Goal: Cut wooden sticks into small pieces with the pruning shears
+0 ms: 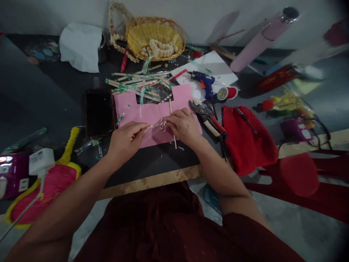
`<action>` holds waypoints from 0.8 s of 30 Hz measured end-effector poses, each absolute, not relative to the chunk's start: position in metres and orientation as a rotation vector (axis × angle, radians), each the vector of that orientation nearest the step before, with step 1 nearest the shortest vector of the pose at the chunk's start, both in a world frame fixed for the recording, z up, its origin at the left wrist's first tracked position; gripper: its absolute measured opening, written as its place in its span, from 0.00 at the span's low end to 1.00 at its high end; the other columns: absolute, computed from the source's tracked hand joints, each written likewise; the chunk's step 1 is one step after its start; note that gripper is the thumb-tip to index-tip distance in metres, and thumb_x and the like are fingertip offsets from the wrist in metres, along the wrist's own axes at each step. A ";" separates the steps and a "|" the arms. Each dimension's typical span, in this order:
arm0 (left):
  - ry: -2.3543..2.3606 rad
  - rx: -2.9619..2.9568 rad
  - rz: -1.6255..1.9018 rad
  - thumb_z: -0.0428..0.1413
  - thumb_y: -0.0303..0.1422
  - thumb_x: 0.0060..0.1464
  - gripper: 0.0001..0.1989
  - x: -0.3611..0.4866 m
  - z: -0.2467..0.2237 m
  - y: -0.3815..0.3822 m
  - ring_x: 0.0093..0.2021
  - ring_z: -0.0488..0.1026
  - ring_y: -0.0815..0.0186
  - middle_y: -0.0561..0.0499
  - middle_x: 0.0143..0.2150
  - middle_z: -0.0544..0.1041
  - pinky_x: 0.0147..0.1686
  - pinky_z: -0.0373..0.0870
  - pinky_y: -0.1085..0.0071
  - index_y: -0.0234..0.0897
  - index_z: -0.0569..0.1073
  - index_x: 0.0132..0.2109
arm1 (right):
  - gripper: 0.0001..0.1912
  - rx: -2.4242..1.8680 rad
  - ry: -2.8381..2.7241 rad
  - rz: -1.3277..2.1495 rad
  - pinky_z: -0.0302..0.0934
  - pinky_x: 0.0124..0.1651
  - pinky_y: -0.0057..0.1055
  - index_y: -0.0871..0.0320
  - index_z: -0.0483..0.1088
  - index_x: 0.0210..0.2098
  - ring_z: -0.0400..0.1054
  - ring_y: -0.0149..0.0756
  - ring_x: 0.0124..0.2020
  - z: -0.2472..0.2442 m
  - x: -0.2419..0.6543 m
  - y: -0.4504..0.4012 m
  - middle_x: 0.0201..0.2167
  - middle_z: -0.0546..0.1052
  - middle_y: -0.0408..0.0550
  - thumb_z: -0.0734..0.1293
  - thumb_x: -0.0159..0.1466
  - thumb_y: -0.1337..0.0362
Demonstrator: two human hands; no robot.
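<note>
My left hand (128, 140) is closed, with thumb and forefinger pinching a small pale stick piece (148, 128) over the pink paper (182, 94). To its right, my right hand (184, 125) has its fingers drawn together at a cluster of small pale pieces (163, 125). What joins these pieces is too small to tell. A thin wooden chopstick (175, 141) lies across the paper and passes beneath my right hand. Wrapped chopsticks (147, 83) with green-printed sleeves are heaped just beyond the paper.
A phone (99, 112) lies left of the paper. Pliers (208, 120), a blue glue gun (205, 83), red thread (231, 93) and a red cloth (247, 142) are on the right. Behind stand a yellow basket (154, 32) with pale pieces and a tall pink flask (261, 42).
</note>
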State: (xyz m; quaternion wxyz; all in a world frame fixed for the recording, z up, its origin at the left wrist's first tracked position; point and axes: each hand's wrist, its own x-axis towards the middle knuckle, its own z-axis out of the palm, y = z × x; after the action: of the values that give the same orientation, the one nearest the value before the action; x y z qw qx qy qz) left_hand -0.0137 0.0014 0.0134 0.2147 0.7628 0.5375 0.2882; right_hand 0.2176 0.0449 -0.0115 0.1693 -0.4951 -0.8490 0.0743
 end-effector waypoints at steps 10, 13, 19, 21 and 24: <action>1.550 1.994 0.771 0.52 0.38 0.60 0.12 -0.010 0.017 -0.002 0.35 0.77 0.68 0.54 0.38 0.82 0.35 0.69 0.75 0.41 0.77 0.46 | 0.06 -0.995 -2.194 0.464 0.59 0.46 0.37 0.57 0.68 0.36 0.66 0.37 0.40 -0.001 0.201 0.038 0.35 0.75 0.48 0.61 0.68 0.64; 1.507 2.066 0.768 0.51 0.37 0.62 0.12 -0.009 0.017 -0.003 0.38 0.77 0.67 0.52 0.41 0.81 0.39 0.69 0.74 0.41 0.77 0.45 | 0.02 -0.886 -2.125 0.610 0.60 0.44 0.34 0.56 0.67 0.37 0.67 0.35 0.39 0.001 0.190 0.028 0.34 0.74 0.47 0.62 0.67 0.66; 1.424 2.117 0.805 0.51 0.37 0.62 0.12 -0.009 0.015 -0.004 0.39 0.77 0.67 0.51 0.40 0.81 0.41 0.70 0.73 0.40 0.77 0.45 | 0.03 -0.906 -2.040 0.717 0.61 0.40 0.31 0.56 0.66 0.34 0.66 0.32 0.35 -0.001 0.183 0.022 0.31 0.73 0.44 0.64 0.66 0.65; 1.407 2.115 0.807 0.51 0.37 0.61 0.12 -0.009 0.015 -0.004 0.39 0.77 0.67 0.51 0.40 0.81 0.41 0.70 0.73 0.40 0.77 0.44 | 0.03 -0.903 -2.010 0.734 0.61 0.40 0.31 0.56 0.67 0.34 0.66 0.32 0.35 0.000 0.183 0.022 0.30 0.73 0.44 0.64 0.66 0.65; 1.398 2.096 0.791 0.52 0.37 0.61 0.11 -0.008 0.017 -0.004 0.38 0.76 0.67 0.51 0.38 0.81 0.39 0.69 0.73 0.40 0.77 0.43 | 0.04 -0.904 -1.974 0.787 0.61 0.40 0.31 0.56 0.67 0.35 0.66 0.32 0.35 0.001 0.183 0.020 0.31 0.73 0.44 0.64 0.66 0.63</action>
State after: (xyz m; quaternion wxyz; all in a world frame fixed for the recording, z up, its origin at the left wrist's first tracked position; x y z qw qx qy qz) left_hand -0.0085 -0.0042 0.0174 0.2477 0.7690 0.5129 0.2903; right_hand 0.1829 0.0200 0.0010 0.4043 -0.3581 -0.7818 0.3117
